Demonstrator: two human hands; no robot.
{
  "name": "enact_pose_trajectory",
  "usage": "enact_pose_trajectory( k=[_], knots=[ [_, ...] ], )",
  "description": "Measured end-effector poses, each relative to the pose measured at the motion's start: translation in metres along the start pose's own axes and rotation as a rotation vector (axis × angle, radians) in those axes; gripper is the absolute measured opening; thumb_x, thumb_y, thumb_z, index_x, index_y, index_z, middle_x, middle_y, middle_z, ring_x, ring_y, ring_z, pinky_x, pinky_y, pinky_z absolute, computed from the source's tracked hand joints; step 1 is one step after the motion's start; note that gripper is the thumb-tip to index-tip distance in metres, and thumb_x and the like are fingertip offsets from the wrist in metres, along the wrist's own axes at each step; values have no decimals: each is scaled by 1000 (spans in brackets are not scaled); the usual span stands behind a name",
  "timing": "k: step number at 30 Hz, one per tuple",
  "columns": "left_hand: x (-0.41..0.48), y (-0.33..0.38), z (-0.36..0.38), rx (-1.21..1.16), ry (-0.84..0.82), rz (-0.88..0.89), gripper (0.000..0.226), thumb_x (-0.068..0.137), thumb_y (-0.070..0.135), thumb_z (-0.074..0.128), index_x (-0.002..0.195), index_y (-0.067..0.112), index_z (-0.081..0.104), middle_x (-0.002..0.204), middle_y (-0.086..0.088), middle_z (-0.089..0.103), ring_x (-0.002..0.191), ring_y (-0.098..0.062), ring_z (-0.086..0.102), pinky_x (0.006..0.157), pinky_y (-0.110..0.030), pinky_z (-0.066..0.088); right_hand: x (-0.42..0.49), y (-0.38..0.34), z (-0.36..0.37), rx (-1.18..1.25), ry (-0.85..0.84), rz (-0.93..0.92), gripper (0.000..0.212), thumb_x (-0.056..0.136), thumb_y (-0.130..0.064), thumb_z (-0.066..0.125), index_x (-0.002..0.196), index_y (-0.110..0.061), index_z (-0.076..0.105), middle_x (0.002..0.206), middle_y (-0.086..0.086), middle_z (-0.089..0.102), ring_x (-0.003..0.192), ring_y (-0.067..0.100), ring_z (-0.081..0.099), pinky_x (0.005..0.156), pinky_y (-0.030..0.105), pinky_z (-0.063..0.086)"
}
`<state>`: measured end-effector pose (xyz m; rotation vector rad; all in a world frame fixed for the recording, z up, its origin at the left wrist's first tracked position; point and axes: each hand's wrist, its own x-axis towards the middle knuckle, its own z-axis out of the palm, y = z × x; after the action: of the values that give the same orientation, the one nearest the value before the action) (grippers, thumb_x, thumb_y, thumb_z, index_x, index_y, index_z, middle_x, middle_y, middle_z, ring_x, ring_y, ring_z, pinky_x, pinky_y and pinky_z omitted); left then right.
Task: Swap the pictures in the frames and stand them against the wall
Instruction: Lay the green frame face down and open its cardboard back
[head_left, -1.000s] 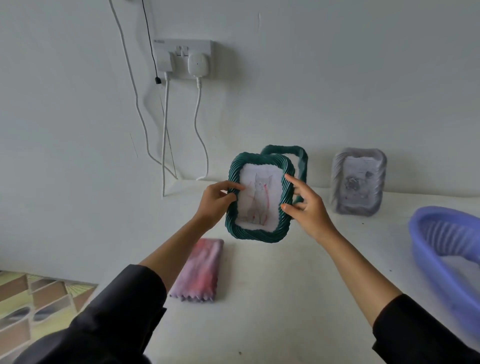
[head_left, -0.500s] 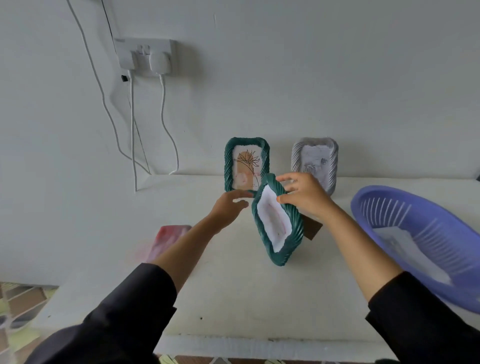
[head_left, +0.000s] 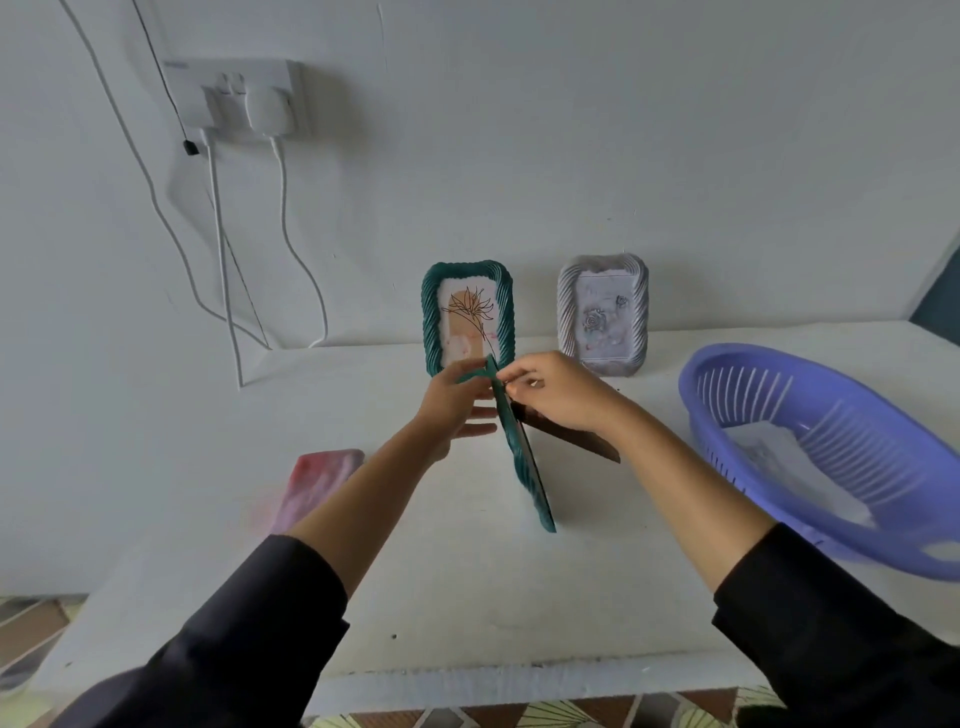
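I hold a green rope-edged frame (head_left: 522, 457) edge-on above the white table (head_left: 467, 582), its lower corner close to the surface. My left hand (head_left: 457, 405) lies against its front side, fingers stretched under it. My right hand (head_left: 556, 395) pinches its top edge from behind, above the dark back stand (head_left: 571, 439) that sticks out to the right. A second green frame (head_left: 467, 317) with a flower drawing leans on the wall behind my hands. A grey frame (head_left: 604, 312) with a rose picture leans to its right.
A purple slotted basket (head_left: 841, 467) with white paper inside sits at the right. A folded pink cloth (head_left: 317, 483) lies at the left. White cables (head_left: 228, 291) hang from a wall socket (head_left: 244, 98) down to the table's back left.
The held green frame has turned from facing me to edge-on and come down toward the table. Its back stand now shows. The view has shifted, revealing the flower frame behind.
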<state>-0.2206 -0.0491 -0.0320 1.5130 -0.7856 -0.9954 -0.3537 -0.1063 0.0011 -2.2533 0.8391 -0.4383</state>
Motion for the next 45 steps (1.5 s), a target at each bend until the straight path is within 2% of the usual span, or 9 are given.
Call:
enact_pose_trajectory(
  k=[3,12,20,24,29,32,35,41,45],
  knots=[
    [-2,-4,-3,9,18,10,30,95,6,44,120,18,54,92,-9,66,73,-20,64,55,-24,55,-4,14,-1,99,24,26,26,90,-10,56,114,-11,64,95,-2,63,71,6,57,69,19,46],
    [-2,-12,-3,49,22,52,28,98,26,46,124,24,53,86,1,63,70,-15,63,51,-21,51,-5,37,1,379,123,83,32,79,9,59,104,-10,67,100,7,66,69,6,57,64,9,49],
    [3,-24,-9,84,73,30,41,95,5,41,131,21,50,77,-6,61,68,-19,59,63,-32,56,1,37,21,650,48,96,33,79,15,53,91,-12,67,85,2,66,73,5,61,67,10,52],
    [5,-49,-15,262,57,-48,46,92,0,37,134,15,49,84,-12,60,76,-24,55,74,-41,55,-2,56,29,400,27,145,32,80,11,58,109,0,65,96,4,64,80,5,58,66,3,47],
    [6,-64,-16,642,31,42,49,90,0,39,137,13,44,117,-16,63,97,-29,60,75,-32,51,-8,85,42,31,-135,155,33,77,-10,72,110,-10,68,106,-2,57,94,11,51,83,21,39],
    [7,-64,-13,759,14,111,48,88,-2,39,135,11,46,124,-15,60,110,-30,57,84,-29,47,-11,91,46,-6,-112,126,35,77,-13,72,112,-12,66,110,0,57,95,12,50,76,15,39],
    [10,-66,-11,895,-9,124,40,86,-2,37,121,5,54,115,-17,63,98,-29,59,80,-33,50,-12,94,50,-38,-92,110,36,78,-13,72,113,-12,65,115,2,57,96,12,50,71,8,36],
    [19,-61,-10,1190,-1,77,31,83,3,40,107,8,58,109,-11,62,90,-27,59,65,-31,43,-9,100,47,-36,-119,124,32,77,-15,73,109,-15,67,103,-3,56,89,12,50,75,19,39],
    [37,-55,-16,1031,59,156,37,92,8,42,125,13,55,128,-10,56,114,-27,55,91,-35,46,3,106,33,32,57,165,27,83,-11,66,109,-13,68,97,3,63,73,7,50,72,19,40]
  ],
)
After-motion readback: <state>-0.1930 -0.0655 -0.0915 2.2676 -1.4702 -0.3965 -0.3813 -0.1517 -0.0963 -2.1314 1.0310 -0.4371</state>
